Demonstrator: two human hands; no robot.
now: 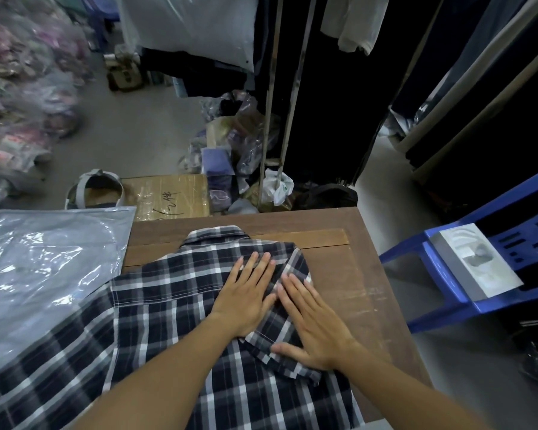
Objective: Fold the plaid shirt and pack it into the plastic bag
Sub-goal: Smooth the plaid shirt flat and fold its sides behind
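Note:
A dark blue and white plaid shirt [174, 305] lies back up on a brown wooden table [354, 274], its collar at the far side. The right sleeve is folded in over the back. My left hand [246, 296] lies flat on the shirt's back, fingers apart. My right hand [314, 324] presses flat on the folded sleeve, right beside the left hand. The left sleeve spreads out to the near left, over the edge of a clear plastic bag [44, 268] that lies at the table's left.
A blue plastic chair [479, 293] with a white tray [475, 259] on it stands to the right. Beyond the table are a taped cardboard box [171, 193], bagged goods on the floor and a rack of dark hanging clothes [333, 88].

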